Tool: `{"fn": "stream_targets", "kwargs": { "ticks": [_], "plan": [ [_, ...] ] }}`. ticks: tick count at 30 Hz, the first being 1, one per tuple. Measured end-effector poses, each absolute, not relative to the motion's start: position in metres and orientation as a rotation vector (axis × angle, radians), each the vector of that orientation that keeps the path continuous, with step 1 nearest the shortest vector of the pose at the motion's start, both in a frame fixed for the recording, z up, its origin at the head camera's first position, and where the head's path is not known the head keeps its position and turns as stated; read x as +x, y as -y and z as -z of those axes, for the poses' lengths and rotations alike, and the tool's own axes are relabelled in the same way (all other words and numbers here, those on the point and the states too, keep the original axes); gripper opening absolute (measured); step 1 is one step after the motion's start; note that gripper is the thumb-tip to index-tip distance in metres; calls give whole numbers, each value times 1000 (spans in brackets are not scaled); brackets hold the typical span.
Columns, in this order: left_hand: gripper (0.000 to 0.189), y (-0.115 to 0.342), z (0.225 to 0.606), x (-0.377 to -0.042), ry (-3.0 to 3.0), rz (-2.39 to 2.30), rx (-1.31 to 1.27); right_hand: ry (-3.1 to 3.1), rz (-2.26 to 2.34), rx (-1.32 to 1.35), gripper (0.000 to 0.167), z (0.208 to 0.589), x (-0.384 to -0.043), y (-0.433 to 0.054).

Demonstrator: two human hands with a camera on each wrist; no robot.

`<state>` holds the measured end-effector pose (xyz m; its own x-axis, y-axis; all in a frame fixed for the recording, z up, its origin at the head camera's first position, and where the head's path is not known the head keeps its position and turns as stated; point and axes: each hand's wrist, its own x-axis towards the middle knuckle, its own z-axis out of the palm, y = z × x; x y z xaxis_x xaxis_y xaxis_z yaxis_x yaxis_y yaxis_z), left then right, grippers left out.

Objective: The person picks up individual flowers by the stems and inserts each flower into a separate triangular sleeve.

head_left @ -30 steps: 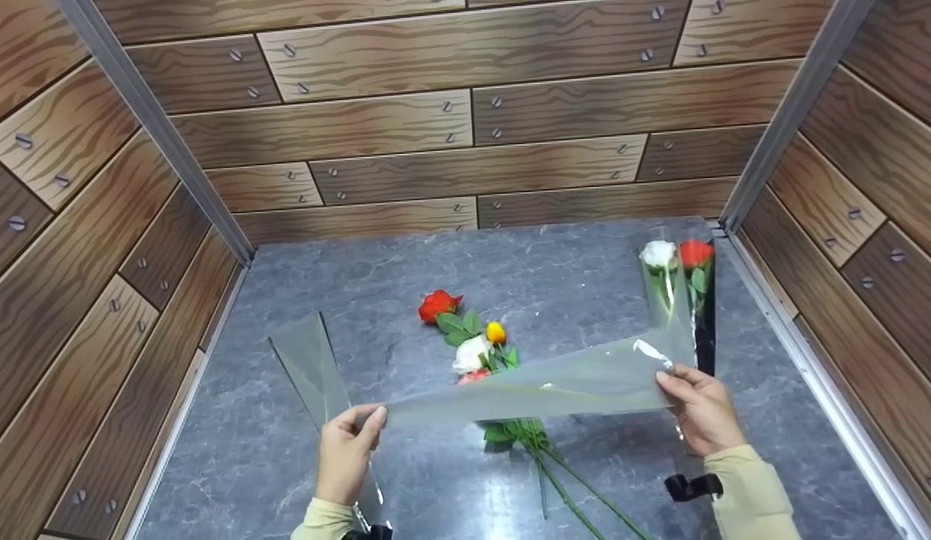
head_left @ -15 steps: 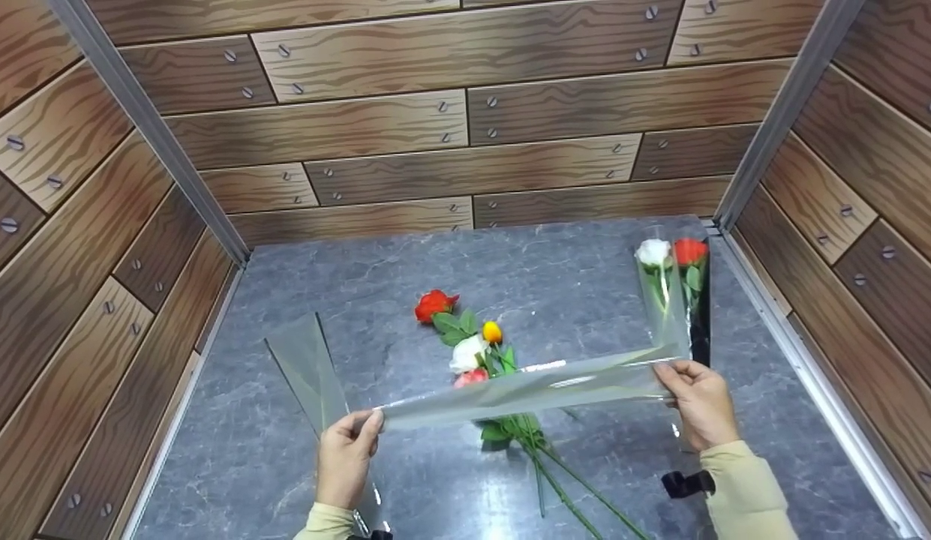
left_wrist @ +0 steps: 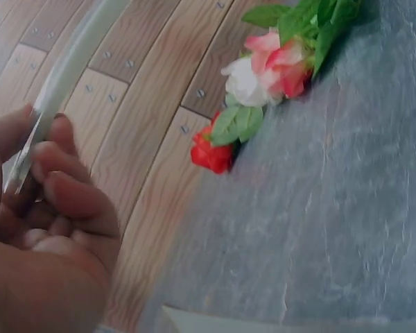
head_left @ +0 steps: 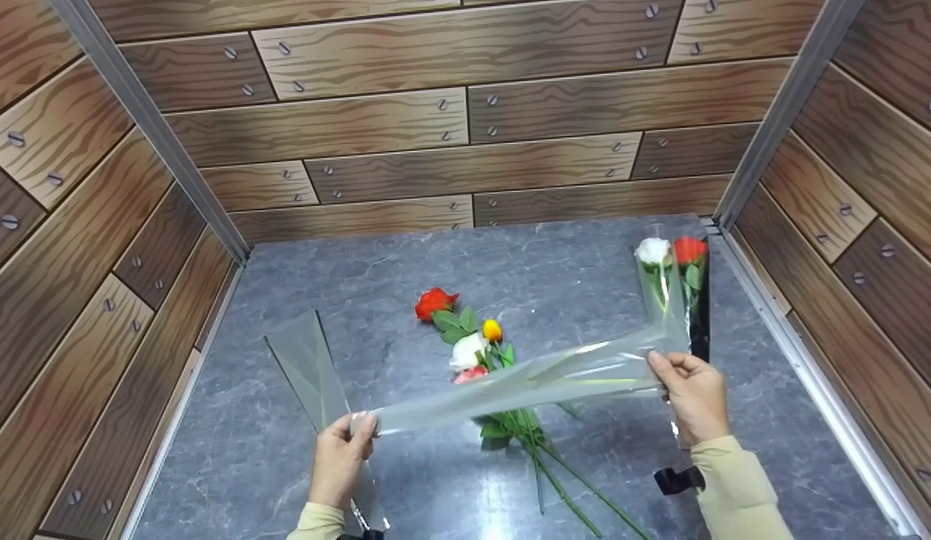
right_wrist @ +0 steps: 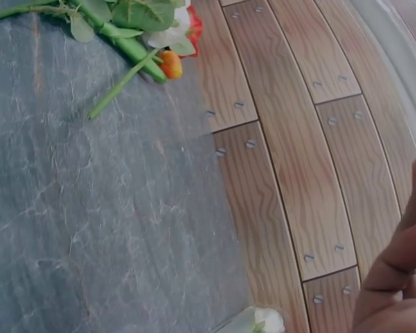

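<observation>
A clear plastic flower sleeve (head_left: 503,388) is stretched between both hands above the table in the head view. Its left end is pinched between thumb and fingers of my left hand (head_left: 337,463), also seen with the sleeve edge (left_wrist: 48,97) in the left wrist view. My right hand (head_left: 695,397) pinches its right end. Behind and below the sleeve lie a red rose (head_left: 435,304), a white rose (head_left: 467,352), a pink rose (head_left: 471,374) and a yellow-orange bud (head_left: 492,330). The sleeve partly hides their green stems (head_left: 559,484).
Another clear sleeve (head_left: 304,360) lies on the grey marbled table (head_left: 345,277) at the left. At the right back rest a wrapped white rose (head_left: 653,251) and a wrapped red rose (head_left: 690,250). Wood-patterned walls (head_left: 405,120) enclose the table on three sides.
The sleeve narrowed in the middle frame and now spreads wider again at its right end. My left hand is slightly lower; my right hand has shifted slightly left. The flowers stay put.
</observation>
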<state>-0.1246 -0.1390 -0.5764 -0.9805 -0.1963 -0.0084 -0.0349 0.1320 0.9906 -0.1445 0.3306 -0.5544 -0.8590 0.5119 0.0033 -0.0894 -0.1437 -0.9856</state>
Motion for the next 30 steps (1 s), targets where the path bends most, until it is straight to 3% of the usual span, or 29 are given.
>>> {"fn": "stream_targets", "kwargs": {
  "ticks": [3,8,13,20,25,30],
  "plan": [
    [31,134,576,-128,2373,1675,233,1737,-2004,-452,15,551,-146,-327],
    [34,99,561,-133,2423,1182,-25,1787,-1981,-351,15,546,-146,-312],
    [38,50,555,-136,2564,1313,-313,1848,-2024,-196,15,536,-139,-292],
    [53,6,582,-153,2611,1407,-570,1777,-2048,118,11,511,-126,-278],
    [36,-3,594,-160,2534,1338,-646,1719,-2060,282,11,503,-119,-277],
    [24,2,588,-160,2455,1372,-718,1720,-2047,254,11,501,-116,-284]
  ]
}}
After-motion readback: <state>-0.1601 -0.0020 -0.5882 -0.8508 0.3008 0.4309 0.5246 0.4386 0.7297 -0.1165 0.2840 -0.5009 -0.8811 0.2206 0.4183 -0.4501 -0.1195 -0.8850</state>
